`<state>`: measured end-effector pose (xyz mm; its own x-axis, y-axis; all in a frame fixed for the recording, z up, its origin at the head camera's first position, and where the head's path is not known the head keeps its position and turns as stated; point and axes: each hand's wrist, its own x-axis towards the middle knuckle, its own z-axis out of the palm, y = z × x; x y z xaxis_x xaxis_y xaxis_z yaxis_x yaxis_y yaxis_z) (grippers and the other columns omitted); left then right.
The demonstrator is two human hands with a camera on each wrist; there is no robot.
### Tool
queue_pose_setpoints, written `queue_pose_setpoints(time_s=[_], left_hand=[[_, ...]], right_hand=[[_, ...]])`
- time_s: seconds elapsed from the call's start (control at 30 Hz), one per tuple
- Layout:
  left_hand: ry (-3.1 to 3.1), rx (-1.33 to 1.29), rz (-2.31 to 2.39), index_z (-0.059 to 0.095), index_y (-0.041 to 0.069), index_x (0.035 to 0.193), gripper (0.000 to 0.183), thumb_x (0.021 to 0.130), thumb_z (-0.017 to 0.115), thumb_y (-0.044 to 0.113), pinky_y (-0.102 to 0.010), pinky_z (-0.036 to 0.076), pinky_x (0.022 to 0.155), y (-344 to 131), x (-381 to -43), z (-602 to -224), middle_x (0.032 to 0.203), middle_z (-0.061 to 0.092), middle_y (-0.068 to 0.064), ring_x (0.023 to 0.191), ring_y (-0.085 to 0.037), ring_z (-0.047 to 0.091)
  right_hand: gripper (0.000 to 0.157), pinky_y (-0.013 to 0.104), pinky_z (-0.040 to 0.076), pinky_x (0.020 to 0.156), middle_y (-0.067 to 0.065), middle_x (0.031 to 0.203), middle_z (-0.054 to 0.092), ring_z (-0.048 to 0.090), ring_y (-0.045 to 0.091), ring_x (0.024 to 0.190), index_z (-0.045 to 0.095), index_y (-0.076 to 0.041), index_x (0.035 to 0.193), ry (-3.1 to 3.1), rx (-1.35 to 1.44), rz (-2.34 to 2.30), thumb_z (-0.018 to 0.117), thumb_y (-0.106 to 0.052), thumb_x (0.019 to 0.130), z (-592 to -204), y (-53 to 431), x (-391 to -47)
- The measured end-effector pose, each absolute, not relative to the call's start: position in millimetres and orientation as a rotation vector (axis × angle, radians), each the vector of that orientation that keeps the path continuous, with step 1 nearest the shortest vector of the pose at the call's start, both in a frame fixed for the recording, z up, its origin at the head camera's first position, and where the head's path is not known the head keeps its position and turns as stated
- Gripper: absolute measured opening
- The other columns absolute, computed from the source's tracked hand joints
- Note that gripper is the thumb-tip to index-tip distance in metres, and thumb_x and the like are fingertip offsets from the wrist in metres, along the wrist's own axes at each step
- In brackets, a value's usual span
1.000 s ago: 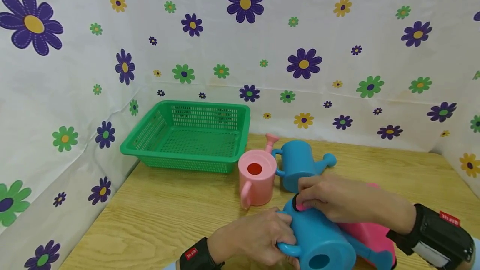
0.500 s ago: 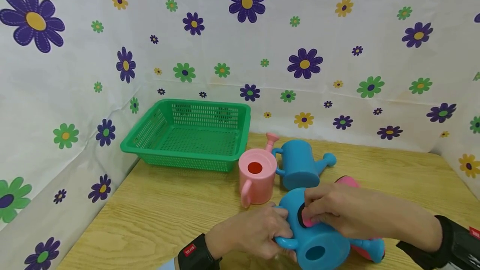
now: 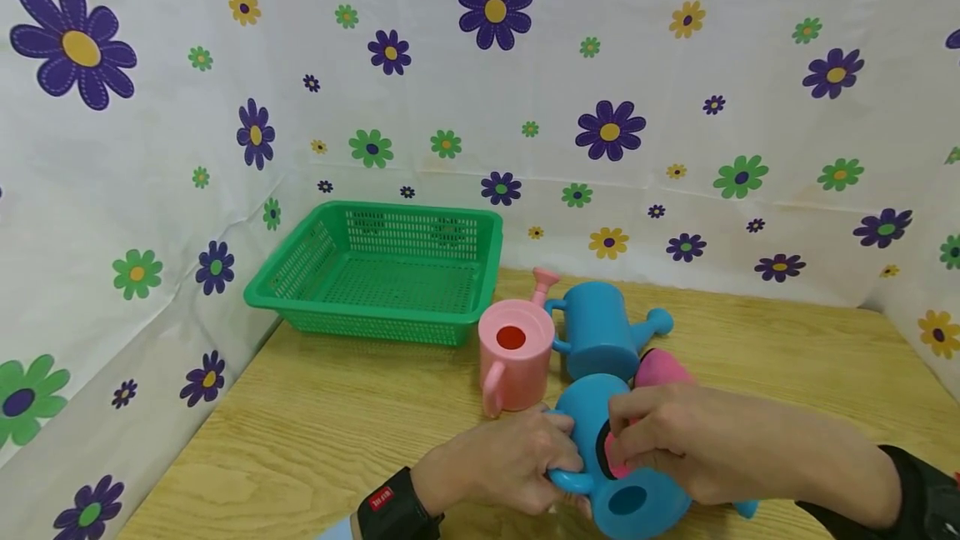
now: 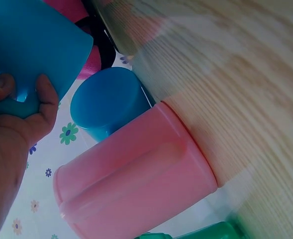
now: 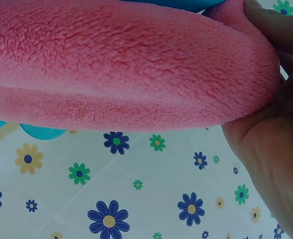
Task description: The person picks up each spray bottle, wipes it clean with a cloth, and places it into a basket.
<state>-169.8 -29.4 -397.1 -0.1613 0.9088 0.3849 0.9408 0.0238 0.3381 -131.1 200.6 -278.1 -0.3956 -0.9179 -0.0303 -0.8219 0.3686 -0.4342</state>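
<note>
In the head view, my left hand (image 3: 517, 461) grips the handle of a blue watering can (image 3: 588, 398), tilted with its round opening facing me. My right hand (image 3: 686, 440) pinches a pink cloth with black edging (image 3: 662, 368) and presses it against the can's side. The can's spout is mostly hidden behind the right hand. In the left wrist view, fingers curl round the blue handle (image 4: 17, 105). Fluffy pink cloth (image 5: 136, 59) fills the upper part of the right wrist view, held at its right end by the hand (image 5: 270, 144).
A pink watering can (image 3: 525, 369) stands upright just beyond the left hand. Behind the held can is a second blue watering can (image 3: 596, 327). At the back left of the wooden table (image 3: 337, 423) sits a green plastic basket (image 3: 375, 323). Flower-patterned sheeting (image 3: 420, 90) surrounds the table.
My right hand has slid the cloth along the can's side, toward me and slightly right. The can has shifted and turned a little in my left hand's grip. The other cans stay put.
</note>
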Motion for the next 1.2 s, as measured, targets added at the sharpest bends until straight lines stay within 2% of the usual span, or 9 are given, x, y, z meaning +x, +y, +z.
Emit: queue_pose_setpoints(time_s=[0.17, 0.37, 0.63, 0.83, 1.2], left_hand=[[-2.221, -1.994, -0.789, 0.055, 0.015, 0.053, 0.033, 0.083, 0.069, 0.009, -0.014, 0.030, 0.056, -30, -171, -398, 0.050, 0.048, 0.006, 0.065, -0.002, 0.041], [-2.223, -1.989, -0.748, 0.055, 0.016, 0.054, 0.033, 0.083, 0.069, 0.011, -0.014, 0.027, 0.056, -29, -170, -398, 0.050, 0.047, 0.006, 0.064, -0.002, 0.040], [-2.185, -1.969, -0.610, 0.054, 0.019, 0.055, 0.041, 0.085, 0.072, 0.039, -0.014, 0.024, 0.057, -26, -166, -397, 0.051, 0.047, 0.008, 0.063, -0.004, 0.040], [-2.158, -1.980, -0.582, 0.051, 0.018, 0.054, 0.043, 0.084, 0.072, 0.039, -0.015, 0.022, 0.057, -25, -162, -397, 0.050, 0.045, 0.008, 0.062, -0.004, 0.040], [-2.158, -2.016, -0.541, 0.052, 0.018, 0.058, 0.038, 0.089, 0.069, 0.034, -0.016, 0.018, 0.060, -22, -157, -395, 0.053, 0.045, 0.007, 0.064, -0.006, 0.038]], right_hand=[[0.019, 0.028, 0.059, 0.077, -0.009, 0.097, 0.062, 0.055, 0.004, 0.091, 0.072, -0.021, 0.103, 2.377, -1.543, -0.518, 0.065, -0.007, 0.091, -280, 200, -132], [0.017, 0.026, 0.058, 0.074, -0.009, 0.093, 0.060, 0.054, 0.003, 0.087, 0.072, -0.022, 0.101, 2.406, -1.549, -0.500, 0.066, -0.009, 0.090, -284, 199, -136], [0.017, 0.030, 0.060, 0.074, -0.007, 0.092, 0.062, 0.056, 0.005, 0.086, 0.074, -0.018, 0.102, 2.443, -1.560, -0.518, 0.068, -0.009, 0.089, -290, 201, -146], [0.020, 0.036, 0.060, 0.078, -0.006, 0.095, 0.063, 0.058, 0.006, 0.088, 0.074, -0.017, 0.106, 2.468, -1.544, -0.537, 0.067, -0.007, 0.089, -294, 203, -154], [0.020, 0.038, 0.060, 0.078, -0.004, 0.095, 0.066, 0.061, 0.007, 0.087, 0.074, -0.014, 0.108, 2.529, -1.517, -0.547, 0.068, -0.008, 0.089, -301, 208, -167]])
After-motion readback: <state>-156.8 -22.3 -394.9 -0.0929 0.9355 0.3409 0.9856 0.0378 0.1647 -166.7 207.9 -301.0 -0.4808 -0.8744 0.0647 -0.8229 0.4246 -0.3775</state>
